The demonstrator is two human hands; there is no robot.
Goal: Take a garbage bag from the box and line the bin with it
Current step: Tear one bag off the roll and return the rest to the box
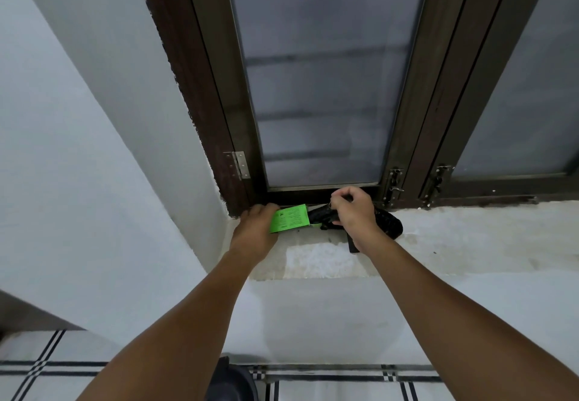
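Observation:
A small bright green box [289,219] lies on the white window sill [454,237], close to the left corner. My left hand [254,232] grips its left end. A roll of black garbage bags [322,216] sticks out of the box's right end and continues to the right behind my right hand [354,212]. That hand is closed on the black plastic, fingers pinched at the top. A dark rounded object, possibly the bin [233,382], shows at the bottom edge between my forearms.
A dark brown window frame [238,124] with frosted panes rises right behind the sill, with a hinge [241,165] and two latches [395,186] near my hands. White walls flank the left side. Tiled floor with black stripes [329,382] lies below.

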